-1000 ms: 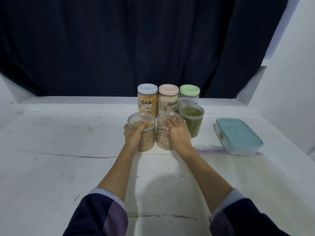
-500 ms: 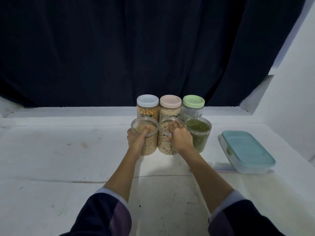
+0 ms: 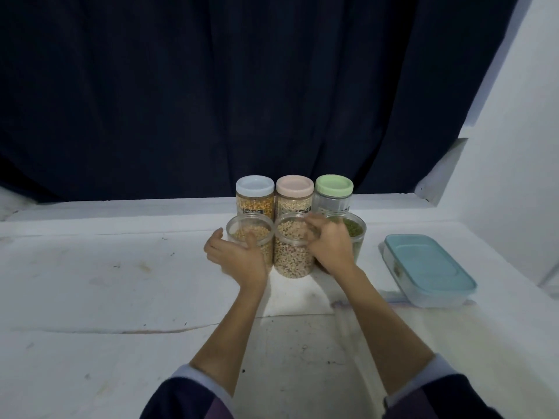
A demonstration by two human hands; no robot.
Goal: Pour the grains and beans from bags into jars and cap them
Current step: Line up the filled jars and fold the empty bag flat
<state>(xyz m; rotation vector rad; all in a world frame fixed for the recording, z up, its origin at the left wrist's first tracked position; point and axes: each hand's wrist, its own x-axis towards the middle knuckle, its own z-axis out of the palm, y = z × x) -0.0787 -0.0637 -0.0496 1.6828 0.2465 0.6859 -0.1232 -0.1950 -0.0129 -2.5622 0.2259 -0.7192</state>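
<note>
Nearest you, both forearms reach forward over the white table (image 3: pixel 90 297) from dark sleeves. Your left hand (image 3: pixel 236 255) sits just in front of the open jar of pale yellow beans (image 3: pixel 249 237), fingers spread and relaxed, gripping nothing; whether the thumb grazes the jar wall I cannot tell. Your right hand (image 3: pixel 329 246) is blurred, loosely curled between the middle open jar of speckled beans (image 3: pixel 293 252) and the open jar of green mung beans (image 3: pixel 352 234); I cannot tell whether it grips either jar or merely hovers.

These three front jars stand side by side, filled and uncapped. Behind them stands a second row, already capped: a corn jar with a pale blue lid (image 3: pixel 255 196), a grain jar with a pink lid (image 3: pixel 294 196) and a green-lidded jar (image 3: pixel 333 195) whose contents are hard to make out. To your right, well apart, a clear box with a teal lid (image 3: pixel 429 269) rests on the table.

Pouring looks finished for the front row, so capping seems to be the step in hand. No loose lids or bags are visible; you will need to find three lids, possibly in that box, and steady each jar while you close it.
</note>
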